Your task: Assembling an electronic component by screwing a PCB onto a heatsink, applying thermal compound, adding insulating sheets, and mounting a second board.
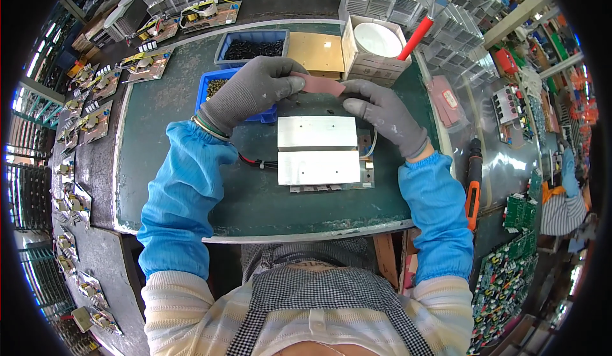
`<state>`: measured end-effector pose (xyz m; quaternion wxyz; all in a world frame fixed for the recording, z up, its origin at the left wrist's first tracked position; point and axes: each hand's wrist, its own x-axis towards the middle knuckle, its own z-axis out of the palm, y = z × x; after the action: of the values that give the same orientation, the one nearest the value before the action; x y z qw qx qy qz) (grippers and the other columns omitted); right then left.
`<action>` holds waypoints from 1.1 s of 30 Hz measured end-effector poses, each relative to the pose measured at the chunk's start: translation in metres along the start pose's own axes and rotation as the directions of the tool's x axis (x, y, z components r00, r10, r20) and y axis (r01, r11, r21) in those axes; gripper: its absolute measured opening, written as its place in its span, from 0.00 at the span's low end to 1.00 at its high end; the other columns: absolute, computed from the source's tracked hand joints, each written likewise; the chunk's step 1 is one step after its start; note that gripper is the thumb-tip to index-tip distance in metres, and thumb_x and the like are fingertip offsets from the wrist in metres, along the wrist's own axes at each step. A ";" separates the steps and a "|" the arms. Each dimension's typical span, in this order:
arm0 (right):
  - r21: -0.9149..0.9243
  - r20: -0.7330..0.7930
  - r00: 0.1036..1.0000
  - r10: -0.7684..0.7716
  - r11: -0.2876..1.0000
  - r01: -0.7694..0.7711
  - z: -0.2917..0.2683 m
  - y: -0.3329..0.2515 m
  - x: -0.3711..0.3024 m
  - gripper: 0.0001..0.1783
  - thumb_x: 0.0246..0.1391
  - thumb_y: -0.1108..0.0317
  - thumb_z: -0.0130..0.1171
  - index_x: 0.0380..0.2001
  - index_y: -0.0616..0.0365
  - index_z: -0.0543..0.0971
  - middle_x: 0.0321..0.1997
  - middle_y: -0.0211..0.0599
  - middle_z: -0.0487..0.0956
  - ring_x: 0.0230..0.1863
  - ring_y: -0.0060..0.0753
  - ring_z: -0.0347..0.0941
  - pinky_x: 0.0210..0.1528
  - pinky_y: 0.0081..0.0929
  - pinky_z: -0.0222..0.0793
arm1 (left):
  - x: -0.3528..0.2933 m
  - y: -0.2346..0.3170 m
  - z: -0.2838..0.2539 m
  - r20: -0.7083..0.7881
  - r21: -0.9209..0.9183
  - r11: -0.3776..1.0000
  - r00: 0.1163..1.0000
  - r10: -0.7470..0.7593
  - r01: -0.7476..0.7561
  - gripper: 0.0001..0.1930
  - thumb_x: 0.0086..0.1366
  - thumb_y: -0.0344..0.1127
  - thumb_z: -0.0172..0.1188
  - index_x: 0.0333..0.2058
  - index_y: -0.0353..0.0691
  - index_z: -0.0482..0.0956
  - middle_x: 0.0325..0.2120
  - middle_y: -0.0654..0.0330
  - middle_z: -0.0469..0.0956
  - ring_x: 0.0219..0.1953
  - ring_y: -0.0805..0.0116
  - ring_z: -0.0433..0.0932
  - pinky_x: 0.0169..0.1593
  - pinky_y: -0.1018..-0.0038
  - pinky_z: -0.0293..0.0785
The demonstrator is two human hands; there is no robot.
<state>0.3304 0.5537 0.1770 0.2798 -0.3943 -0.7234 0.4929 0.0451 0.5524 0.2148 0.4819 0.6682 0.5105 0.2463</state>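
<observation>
Both of my hands wear grey gloves and hold a thin pink strip [323, 86] up in front of me. My left hand [255, 91] pinches its left end between thumb and fingers. At the strip's right end is my right hand [387, 115], its fingertips gripping the edge. Below them on the bench lie two silver metal blocks [317, 133], one nearer me than the other. A circuit board [368, 176] shows from under the blocks at their right side. Red and black wires [258, 163] run out to the left, and a white wire curves at the right.
Behind my hands stand a bin of black parts [255, 49], a blue bin of brass-coloured parts [215, 87] and a box with a white tub [377, 40]. A red-handled tool [415, 38] leans there. An orange-black screwdriver [473, 184] and pink sheets [446, 103] lie right; circuit boards [95, 121] line the left.
</observation>
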 end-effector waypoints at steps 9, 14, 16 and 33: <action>0.127 -0.051 0.996 0.068 0.990 -0.061 0.005 -0.001 0.007 0.15 0.63 0.66 0.63 0.50 0.62 0.83 0.43 0.32 0.84 0.45 0.22 0.78 0.52 0.25 0.74 | -0.004 -0.005 -0.002 0.052 -0.062 0.995 0.996 0.077 -0.074 0.13 0.73 0.35 0.60 0.49 0.31 0.82 0.36 0.59 0.84 0.38 0.75 0.80 0.47 0.75 0.79; -0.042 -0.032 0.999 -0.013 0.999 0.012 0.001 -0.005 0.004 0.12 0.64 0.70 0.61 0.48 0.61 0.83 0.42 0.32 0.84 0.44 0.24 0.79 0.50 0.26 0.75 | -0.010 -0.012 -0.007 0.118 0.164 0.963 0.973 0.198 -0.216 0.11 0.72 0.32 0.61 0.50 0.36 0.83 0.37 0.58 0.84 0.40 0.72 0.81 0.48 0.73 0.78; -0.194 0.020 0.985 -0.172 0.966 0.172 0.000 -0.011 0.003 0.10 0.64 0.72 0.60 0.47 0.61 0.83 0.40 0.33 0.84 0.43 0.28 0.80 0.49 0.27 0.76 | -0.013 -0.015 -0.008 0.162 0.188 0.950 0.962 0.219 -0.248 0.11 0.71 0.32 0.61 0.50 0.38 0.84 0.37 0.58 0.84 0.40 0.71 0.81 0.49 0.72 0.78; -0.031 0.296 0.946 -0.131 0.989 0.147 -0.011 -0.011 0.008 0.09 0.63 0.79 0.56 0.44 0.62 0.82 0.43 0.33 0.81 0.48 0.26 0.77 0.54 0.26 0.73 | -0.013 -0.009 -0.013 0.356 0.192 0.927 0.903 0.240 -0.322 0.11 0.69 0.23 0.58 0.47 0.32 0.84 0.44 0.54 0.85 0.48 0.63 0.82 0.56 0.67 0.79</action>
<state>0.3314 0.5638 0.1916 0.1930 -0.2721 -0.7954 0.5060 0.0263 0.5458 0.2143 0.4319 0.8213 0.3476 0.1342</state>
